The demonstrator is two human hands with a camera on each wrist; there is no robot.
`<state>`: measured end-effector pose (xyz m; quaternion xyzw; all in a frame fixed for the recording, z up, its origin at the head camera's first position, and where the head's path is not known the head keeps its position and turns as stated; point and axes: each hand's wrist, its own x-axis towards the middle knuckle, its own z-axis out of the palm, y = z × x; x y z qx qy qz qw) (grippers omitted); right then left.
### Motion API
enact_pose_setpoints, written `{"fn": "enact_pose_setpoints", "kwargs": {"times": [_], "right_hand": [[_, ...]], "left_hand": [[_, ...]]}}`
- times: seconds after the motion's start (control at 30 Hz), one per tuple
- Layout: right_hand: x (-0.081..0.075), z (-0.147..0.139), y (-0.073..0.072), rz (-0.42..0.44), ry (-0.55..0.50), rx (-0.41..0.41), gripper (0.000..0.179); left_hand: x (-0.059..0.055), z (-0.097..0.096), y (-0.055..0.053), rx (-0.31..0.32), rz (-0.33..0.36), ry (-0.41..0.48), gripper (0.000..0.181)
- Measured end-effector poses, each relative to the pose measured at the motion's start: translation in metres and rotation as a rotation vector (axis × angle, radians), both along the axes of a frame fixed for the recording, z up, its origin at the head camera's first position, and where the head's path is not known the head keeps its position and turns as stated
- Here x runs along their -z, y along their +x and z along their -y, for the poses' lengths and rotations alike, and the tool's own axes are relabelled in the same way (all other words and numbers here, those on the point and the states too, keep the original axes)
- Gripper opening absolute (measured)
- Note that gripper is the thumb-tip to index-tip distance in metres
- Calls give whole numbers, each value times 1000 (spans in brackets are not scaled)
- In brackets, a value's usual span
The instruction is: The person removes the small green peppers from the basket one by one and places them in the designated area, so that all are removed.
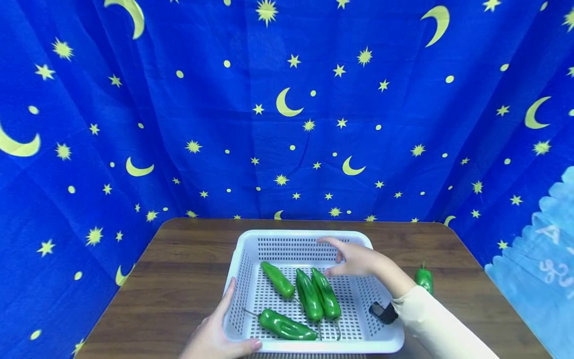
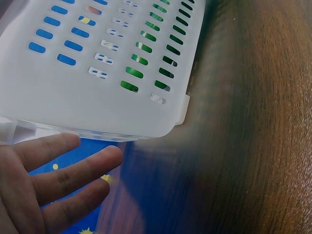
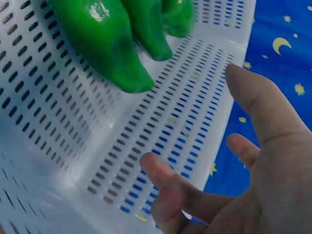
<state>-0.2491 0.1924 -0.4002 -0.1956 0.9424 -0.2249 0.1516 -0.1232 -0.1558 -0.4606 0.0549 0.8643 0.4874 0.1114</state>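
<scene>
A white perforated plastic basket (image 1: 367,344) sits on the table with several green peppers inside. Two peppers, one of them this pepper (image 1: 309,295), lie side by side near the middle; another pepper (image 1: 278,280) is to their left, and a pepper (image 1: 287,325) lies crosswise near the front. My left hand (image 1: 215,331) is at the basket's front left corner, its thumb by the front rim and its fingers extended along the left side. Over the right rear of the basket, my right hand (image 1: 354,258) holds nothing, fingers spread apart, just beyond the pepper tips.
One more green pepper (image 1: 423,280) lies on the brown wooden table (image 1: 179,269), right of the basket and partly behind my right forearm. A blue cloth (image 1: 287,134) with yellow moons and stars hangs behind and at the sides. A light blue panel (image 1: 547,249) stands at far right.
</scene>
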Motion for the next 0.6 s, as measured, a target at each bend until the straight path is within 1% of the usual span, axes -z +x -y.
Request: {"fn": "enact_pose_setpoints", "kwargs": {"times": [0.13,0.23,0.33,0.4,0.53,0.6], "right_hand": [[6,6,2,3,60,-44,82],[10,10,4,25,80,-61,82],[14,13,6,52,104,-58,84],[17,14,8,70,117,-52,85],[24,15,11,65,156,-54,86],[27,16,11,60,174,-61,86]], "left_hand": [[-1,-1,-1,0,13,17,132],[-2,0,-1,2,6,16,132],[-2,0,0,12,5,26,132],[-1,1,0,25,17,54,132],[-1,1,1,38,39,93,132],[-1,2,1,36,42,96,132]]}}
